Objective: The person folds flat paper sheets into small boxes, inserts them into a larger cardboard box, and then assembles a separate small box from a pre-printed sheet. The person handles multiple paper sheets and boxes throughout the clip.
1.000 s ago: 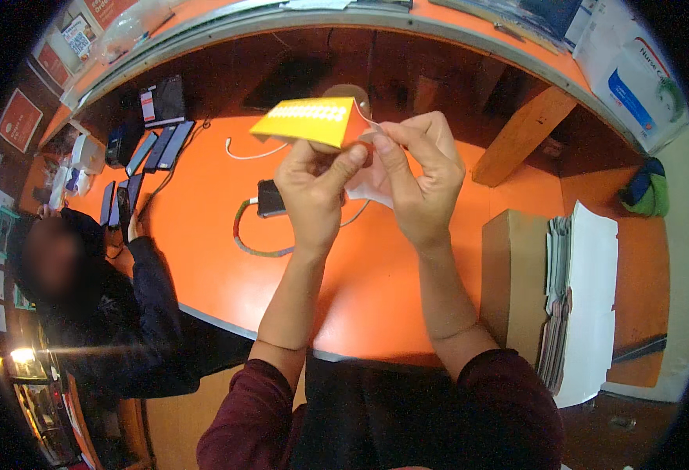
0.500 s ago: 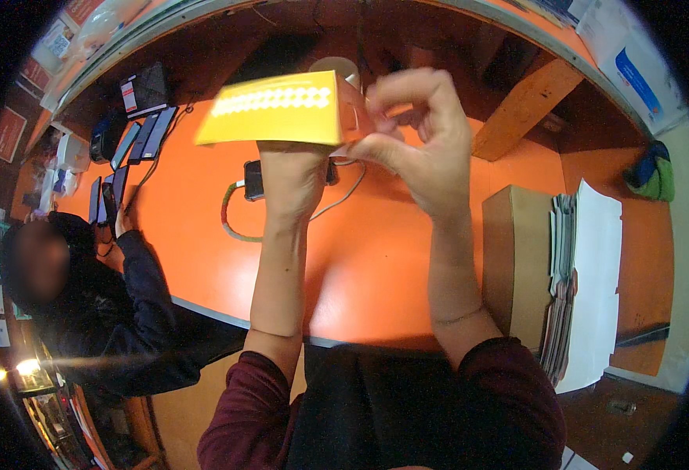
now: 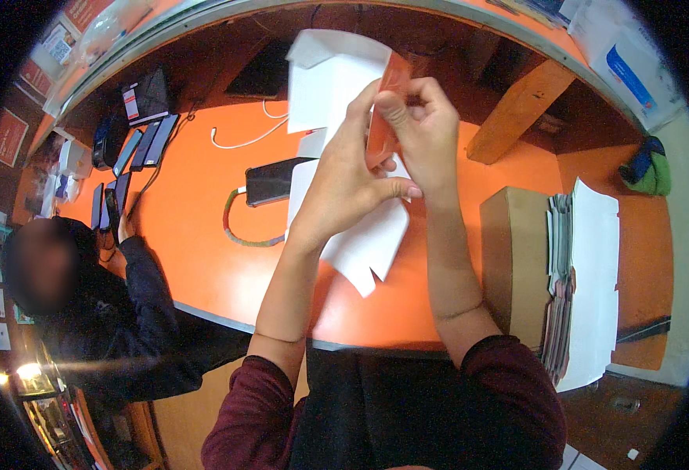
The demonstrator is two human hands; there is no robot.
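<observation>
Above the orange table, both hands hold an unfolded cardboard box [image 3: 329,90], its white inner side showing and an orange panel [image 3: 383,137] standing between the hands. My left hand [image 3: 344,176] is closed around the card from the left, its thumb reaching toward my right wrist. My right hand [image 3: 423,137] pinches the orange panel between thumb and bent fingers. White flaps hang down below the hands, one with a notch cut in its edge. A dark phone [image 3: 270,184] lies left of my left hand, partly covered by the card; a braided cord [image 3: 235,223] curves beside it.
A brown carton [image 3: 509,258] and a stack of folders [image 3: 583,282] stand at the right. A slanted wooden brace [image 3: 520,110] supports the shelf. Several phones [image 3: 148,141] lie at the left, near a seated person [image 3: 117,313] in dark clothing. A white cable [image 3: 235,142] lies behind my phone.
The box has turned from its yellow outer face to its white inside and opened out, with flaps hanging down. My left hand has moved right, closer to my right hand.
</observation>
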